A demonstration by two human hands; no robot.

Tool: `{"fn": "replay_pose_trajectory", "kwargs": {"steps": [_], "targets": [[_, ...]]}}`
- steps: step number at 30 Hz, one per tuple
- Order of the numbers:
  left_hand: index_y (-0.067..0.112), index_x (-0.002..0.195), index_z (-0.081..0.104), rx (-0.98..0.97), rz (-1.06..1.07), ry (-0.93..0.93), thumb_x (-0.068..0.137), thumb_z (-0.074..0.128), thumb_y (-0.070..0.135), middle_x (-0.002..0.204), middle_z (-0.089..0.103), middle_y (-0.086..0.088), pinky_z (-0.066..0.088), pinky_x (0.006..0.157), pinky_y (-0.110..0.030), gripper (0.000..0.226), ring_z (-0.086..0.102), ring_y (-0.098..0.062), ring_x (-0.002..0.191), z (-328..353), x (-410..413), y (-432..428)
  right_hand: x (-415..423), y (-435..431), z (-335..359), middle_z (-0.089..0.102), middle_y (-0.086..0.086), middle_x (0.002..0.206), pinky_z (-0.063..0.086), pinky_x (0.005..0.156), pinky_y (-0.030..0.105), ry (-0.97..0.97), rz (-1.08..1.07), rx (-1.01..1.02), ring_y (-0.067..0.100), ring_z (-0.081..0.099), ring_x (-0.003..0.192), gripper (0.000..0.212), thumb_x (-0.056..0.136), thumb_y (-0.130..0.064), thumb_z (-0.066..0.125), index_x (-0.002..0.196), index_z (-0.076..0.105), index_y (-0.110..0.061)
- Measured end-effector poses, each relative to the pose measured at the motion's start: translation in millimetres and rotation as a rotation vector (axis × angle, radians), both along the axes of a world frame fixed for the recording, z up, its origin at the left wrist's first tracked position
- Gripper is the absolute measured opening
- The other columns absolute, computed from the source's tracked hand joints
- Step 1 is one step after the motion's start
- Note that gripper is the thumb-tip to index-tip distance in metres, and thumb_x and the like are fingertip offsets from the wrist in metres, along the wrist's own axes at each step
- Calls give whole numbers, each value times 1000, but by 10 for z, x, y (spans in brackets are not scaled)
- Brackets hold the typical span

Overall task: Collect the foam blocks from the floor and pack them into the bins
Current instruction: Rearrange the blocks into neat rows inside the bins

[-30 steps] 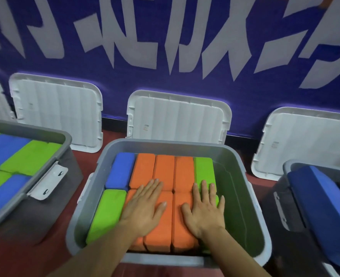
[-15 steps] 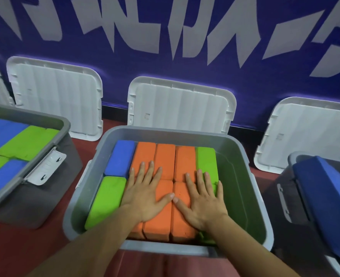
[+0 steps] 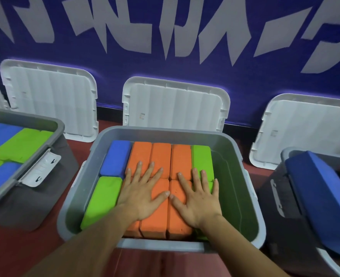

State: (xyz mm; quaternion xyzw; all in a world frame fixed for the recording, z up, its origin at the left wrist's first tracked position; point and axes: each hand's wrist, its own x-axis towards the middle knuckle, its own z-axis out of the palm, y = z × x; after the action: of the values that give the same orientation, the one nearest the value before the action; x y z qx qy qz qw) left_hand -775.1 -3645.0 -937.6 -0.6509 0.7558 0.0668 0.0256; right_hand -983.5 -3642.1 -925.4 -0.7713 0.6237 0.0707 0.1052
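Here both hands lie flat, fingers straight and spread, on the top layer of foam in the middle bin (image 3: 243, 176). The left hand (image 3: 141, 194) presses the orange blocks (image 3: 161, 156) left of centre, and the right hand (image 3: 197, 198) spans the orange rows and the edge of a green block (image 3: 202, 158) on the right. Neither hand holds anything, and the thumbs nearly meet over a seam. The blocks sit packed in two rows, with a blue block (image 3: 115, 156) and another green block (image 3: 101, 198) along the left wall, while a strip along the bin's right wall is unfilled. That gap looks like the main hazard: with nothing bracing that side, pressing down on springy foam could push the right-hand green blocks sideways or tip them into the space, loosening the layer. The foam is also likely to rebound once the palms lift, so the surface may not end up level enough for anything laid on top. In the bin on the right (image 3: 285, 154) a large blue block (image 3: 320, 196) sits tilted and stands above the rim. It would probably stop a lid (image 3: 175, 104) from seating unless it is resettled.
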Motion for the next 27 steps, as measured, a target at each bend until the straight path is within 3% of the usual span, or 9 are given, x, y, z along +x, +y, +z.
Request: {"fn": "replay_pose_trajectory", "kwargs": {"steps": [7, 12, 16, 23, 27], "targets": [[39, 158, -13, -94, 86, -11, 83, 6, 86, 163, -31, -2, -15, 120, -58, 90, -32, -23, 149, -21, -49, 46, -12, 7, -40, -18, 3, 169, -11, 120, 62, -34, -10, -45, 28, -24, 154, 83, 84, -88, 2, 157, -10, -50], [30, 159, -16, -20, 144, -42, 80, 3, 89, 165, -26, -10, -11, 121, -61, 100, -30, -27, 150, -48, -48, 48, -3, 25, -51, -22, 0, 168, -11, 120, 62, -52, -5, -59, 22, -25, 153, 89, 85, -87, 3, 160, -11, -42], [30, 160, -14, -14, 93, -18, 72, -12, 92, 165, -25, -13, -10, 124, -52, 107, -28, -28, 151, -56, -8, 37, -5, 21, -51, -17, -3, 169, -13, 119, 63, -62, 10, -47, 22, -23, 154, 87, 86, -86, 4, 160, -7, -42], [32, 159, -16, 57, 93, 21, 62, -10, 100, 163, -30, -11, -11, 125, -46, 119, -30, -24, 150, -10, 4, -2, -17, 19, -85, -17, -1, 169, -15, 118, 63, -73, 40, -53, 21, -23, 154, 87, 88, -83, 2, 161, -7, -37], [32, 157, -19, 111, 108, 14, 64, -9, 96, 161, -34, -8, -16, 123, -45, 114, -34, -23, 148, 34, -35, -23, -28, 25, -89, -17, 0, 169, -16, 117, 64, -71, 44, -47, 23, -24, 154, 87, 89, -82, 3, 162, -7, -36]]}}
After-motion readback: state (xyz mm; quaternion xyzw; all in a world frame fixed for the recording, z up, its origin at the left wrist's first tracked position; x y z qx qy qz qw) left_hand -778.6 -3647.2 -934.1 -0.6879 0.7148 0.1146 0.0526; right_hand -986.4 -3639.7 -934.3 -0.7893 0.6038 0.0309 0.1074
